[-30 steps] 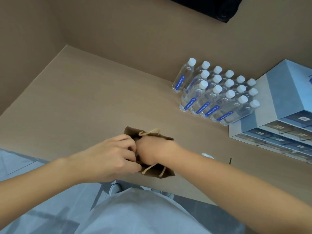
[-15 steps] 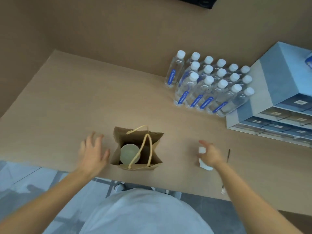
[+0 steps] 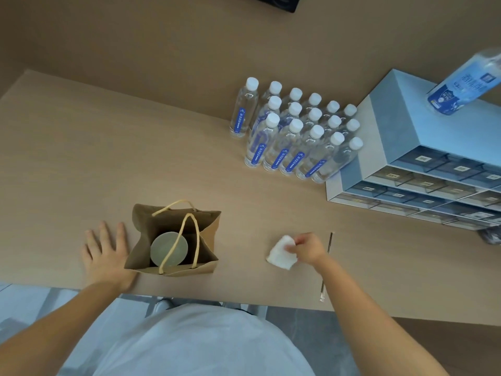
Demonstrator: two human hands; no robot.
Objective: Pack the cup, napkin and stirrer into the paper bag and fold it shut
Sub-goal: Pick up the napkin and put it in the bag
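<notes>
Left hand (image 3: pixel 104 253) flat beside bag (image 3: pixel 173 240); right hand (image 3: pixel 309 246) pinching napkin (image 3: pixel 280 255)

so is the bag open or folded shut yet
Open. The paper bag stands with its mouth spread, handles loose, and the cup lid visible inside.

Brown paper bag (image 3: pixel 173 240) upright near the table's front edge, mouth open, two cream cord handles flopped over the opening; cup (image 3: pixel 169 249) standing inside it, seen from above as a pale round lid, one handle lying across it; white napkin (image 3: pixel 281 255) crumpled, off to the bag's right, well apart from it, pinched at its upper right edge, whether it rests on the table unclear; stirrer (image 3: pixel 326 266) thin and dark, lying lengthwise right of the napkin, its near end in a clear wrapper tip, middle part hidden.
</notes>
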